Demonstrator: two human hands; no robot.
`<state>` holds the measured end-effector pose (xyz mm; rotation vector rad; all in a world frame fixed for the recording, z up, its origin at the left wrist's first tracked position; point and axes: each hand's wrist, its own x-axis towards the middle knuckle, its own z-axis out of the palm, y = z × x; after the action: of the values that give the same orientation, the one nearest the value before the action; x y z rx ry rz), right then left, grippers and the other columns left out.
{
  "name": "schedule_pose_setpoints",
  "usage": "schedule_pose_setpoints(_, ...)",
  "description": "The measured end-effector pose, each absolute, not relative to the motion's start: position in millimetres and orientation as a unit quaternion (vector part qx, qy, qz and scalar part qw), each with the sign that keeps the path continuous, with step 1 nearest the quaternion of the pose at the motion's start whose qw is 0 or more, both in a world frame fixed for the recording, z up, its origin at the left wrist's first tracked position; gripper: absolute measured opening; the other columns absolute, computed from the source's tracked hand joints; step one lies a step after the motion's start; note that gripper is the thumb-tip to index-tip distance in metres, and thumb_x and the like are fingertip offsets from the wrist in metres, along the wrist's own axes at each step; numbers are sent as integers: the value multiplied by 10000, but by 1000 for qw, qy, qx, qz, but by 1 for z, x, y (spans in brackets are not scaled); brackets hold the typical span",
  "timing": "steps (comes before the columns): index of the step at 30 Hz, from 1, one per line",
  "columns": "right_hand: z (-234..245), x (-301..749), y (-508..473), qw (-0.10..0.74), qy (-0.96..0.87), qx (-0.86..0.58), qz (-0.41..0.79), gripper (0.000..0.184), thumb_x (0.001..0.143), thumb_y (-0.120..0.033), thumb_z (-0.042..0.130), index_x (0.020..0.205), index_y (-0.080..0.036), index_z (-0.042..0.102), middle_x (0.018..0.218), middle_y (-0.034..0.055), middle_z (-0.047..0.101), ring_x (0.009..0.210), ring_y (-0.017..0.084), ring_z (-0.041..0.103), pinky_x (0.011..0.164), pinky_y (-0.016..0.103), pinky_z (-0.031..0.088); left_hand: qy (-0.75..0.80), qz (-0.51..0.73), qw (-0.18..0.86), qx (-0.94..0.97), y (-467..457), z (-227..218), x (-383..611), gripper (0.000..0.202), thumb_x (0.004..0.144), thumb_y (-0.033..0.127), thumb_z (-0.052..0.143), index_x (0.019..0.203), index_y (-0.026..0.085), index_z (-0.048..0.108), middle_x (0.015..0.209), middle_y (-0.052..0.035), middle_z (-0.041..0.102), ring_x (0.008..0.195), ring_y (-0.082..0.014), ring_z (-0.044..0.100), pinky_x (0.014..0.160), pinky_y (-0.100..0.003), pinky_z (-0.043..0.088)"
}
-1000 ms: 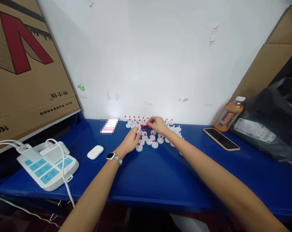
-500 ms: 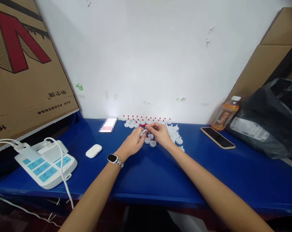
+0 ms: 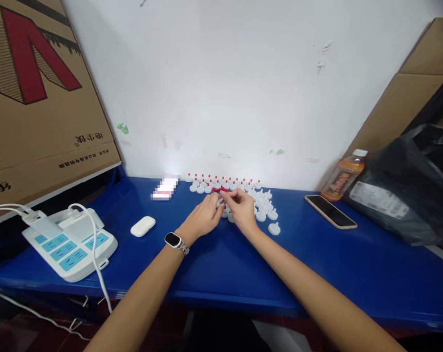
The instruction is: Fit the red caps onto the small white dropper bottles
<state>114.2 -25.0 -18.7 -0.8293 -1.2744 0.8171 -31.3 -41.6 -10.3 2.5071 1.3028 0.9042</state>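
One white top (image 3: 219,202) pinched in left grip (image 3: 203,215) | right grip (image 3: 242,209): can't tell | red caps (image 3: 220,189) just beyond grips

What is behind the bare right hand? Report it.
Behind the bare right hand, round white plastic caps with red tips stand before the white wall. Anything directly beneath the hand is covered.

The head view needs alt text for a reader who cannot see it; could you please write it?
A person's left hand holds a white piece, right hand against it, over a blue table among white caps, many red-tipped. A power strip lies left; a phone and bottle right.
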Motion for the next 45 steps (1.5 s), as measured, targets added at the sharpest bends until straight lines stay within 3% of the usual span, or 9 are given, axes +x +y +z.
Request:
schedule_pose_setpoints(7, -24, 107, -27, 632, -602, -377, 310, 340, 878, -525, 618, 746, -212, 639, 710, 5, 621, 639, 137, 543, 611, 262, 450, 437, 324, 95, 834, -41, -10, -34, 211, 1028, 337, 295, 1065, 197, 448, 1051, -118, 573, 1019, -243, 581, 912, -401, 488)
schedule_pose_setpoints(12, -22, 111, -18, 610, -619, -353, 348, 268, 821, -469, 669, 832, -213, 593, 768, 8, 645, 664, 141, 571, 622, 262, 465, 415, 350, 119, 831, -38, -13, -33, 266, 1026, 352, 316, 1200, 199, 447, 1182, -132, 569, 1121, -238, 570, 965, -391, 472)
schedule_pose_setpoints(17, -4, 131, 7, 584, -645, -384, 309, 231, 785, -409, 660, 827, -214, 542, 703, -3, 627, 638, 152, 588, 619, 273, 470, 458, 397, 148, 782, -22, -19, -43, 510, 953, 483, 505, 1362, 207, 373, 1068, -79, 603, 926, -206, 599, 859, -366, 502)
schedule_pose_setpoints(20, 6, 138, 27, 551, -683, -433, 207, 113, 818, -308, 609, 833, -206, 564, 742, 9, 655, 706, 159, 621, 671, 270, 473, 504, 415, 126, 746, -9, -23, -58, 391, 952, 424, 509, 1275, 209, 462, 1038, -68, 603, 878, -193, 588, 836, -368, 500)
schedule_pose_setpoints(23, 7, 135, 49, 444, -742, -475, 164, 24, 826, -214, 571, 837, -202, 588, 778, 14, 688, 729, 151, 637, 687, 252, 462, 559, 428, 98, 704, 1, -30, -72, 267, 945, 322, 497, 1178, 191, 508, 1022, -84, 596, 927, -214, 590, 863, -394, 495)
schedule_pose_setpoints(29, 0, 116, 73, 246, -820, -501, 124, 110, 790, -116, 581, 836, -186, 652, 849, 39, 737, 775, 157, 651, 679, 231, 435, 618, 435, 54, 653, 23, -39, -79, 151, 907, 213, 527, 1055, 185, 545, 1056, -101, 573, 1029, -236, 568, 966, -429, 465)
schedule_pose_setpoints(37, 7, 133, 76, 267, -802, -529, 75, 191, 887, -293, 543, 943, -191, 695, 859, 44, 743, 757, 168, 648, 690, 249, 419, 636, 385, 28, 669, 53, -36, -57, 164, 915, 268, 533, 1003, 165, 625, 1061, -149, 552, 1064, -314, 531, 936, -455, 447)
schedule_pose_setpoints(45, 14, 157, 74, 155, -828, -538, 26, 168, 856, -257, 583, 923, -206, 728, 911, 42, 754, 883, 206, 652, 863, 325, 389, 622, 391, 26, 678, 29, -25, -56, 106, 927, 288, 520, 921, 215, 598, 1032, -116, 558, 1039, -297, 525, 886, -424, 461)
